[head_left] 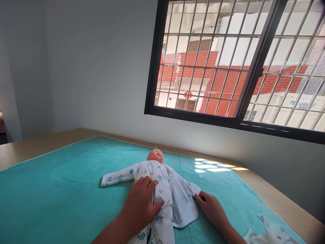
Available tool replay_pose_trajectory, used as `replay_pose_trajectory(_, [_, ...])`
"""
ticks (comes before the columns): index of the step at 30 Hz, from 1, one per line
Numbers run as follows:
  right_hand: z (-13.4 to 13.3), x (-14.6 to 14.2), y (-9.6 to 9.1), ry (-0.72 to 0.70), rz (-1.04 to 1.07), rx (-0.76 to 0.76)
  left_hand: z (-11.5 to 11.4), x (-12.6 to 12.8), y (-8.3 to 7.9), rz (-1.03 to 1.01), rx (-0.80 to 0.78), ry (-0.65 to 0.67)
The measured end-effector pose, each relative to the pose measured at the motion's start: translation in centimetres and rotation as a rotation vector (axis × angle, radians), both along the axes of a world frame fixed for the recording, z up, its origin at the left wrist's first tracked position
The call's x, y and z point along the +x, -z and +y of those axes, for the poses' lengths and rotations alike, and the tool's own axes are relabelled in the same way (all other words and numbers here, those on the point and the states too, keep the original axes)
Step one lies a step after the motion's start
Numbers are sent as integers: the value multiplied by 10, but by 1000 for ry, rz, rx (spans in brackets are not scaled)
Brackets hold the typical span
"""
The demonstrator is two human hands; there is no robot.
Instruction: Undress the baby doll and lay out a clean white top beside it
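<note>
A baby doll lies on its back on a teal cloth, its head toward the wall. It wears a white printed baby outfit with long sleeves and trouser legs. The jacket's right-hand front panel is folded out to the side, showing plain white. My left hand rests on the doll's belly, thumb apart from the fingers. With fingers pinched together, my right hand holds the cuff of the right-hand sleeve. The other sleeve is stretched out flat to the left.
A crumpled white cloth with grey dots lies at the lower right. Beneath the teal cloth is a light wooden table, its far side along a grey wall. Above it is a barred window; sunlight patches fall near the back edge.
</note>
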State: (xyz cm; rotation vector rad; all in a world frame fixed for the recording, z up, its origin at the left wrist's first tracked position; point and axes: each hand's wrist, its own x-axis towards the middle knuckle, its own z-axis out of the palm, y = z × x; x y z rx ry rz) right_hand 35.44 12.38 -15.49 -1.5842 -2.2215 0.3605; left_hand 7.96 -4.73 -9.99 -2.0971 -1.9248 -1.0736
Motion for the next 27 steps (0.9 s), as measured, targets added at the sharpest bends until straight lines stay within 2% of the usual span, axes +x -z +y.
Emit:
replay_pose_trajectory(3, [-5,-2,-3,11,-74,36,2,7,3,54,-18,-155])
replay_pose_trajectory(7, [-6,-2,-3,15,-105,47,3,4,6,78,-38,-256])
replay_pose_trajectory(11, [-5,-2,-1,13,-109,57,4,-2,7,67,-23,-221])
replay_pose_trajectory(14, [-5,-3,-2,19,-112,62,8,-13,7,-59,37,-187])
replay_pose_trajectory(17, [-7,-3,-2,26,-115,59,15,-40,8,-226,58,-253])
replay_pose_trajectory(20, [-9,-2,-3,26,-103,43,18,-85,11,-335,-59,-429])
replay_pose_trajectory(21, [-9,-2,-3,25,-100,36,18,-102,14,-348,-130,-533])
replay_pose_trajectory(24, [-8,-3,-3,26,-102,32,15,-144,24,-331,-232,-666])
replay_pose_trajectory(27, [-7,-3,-2,17,-98,44,12,-157,33,-281,-245,-700])
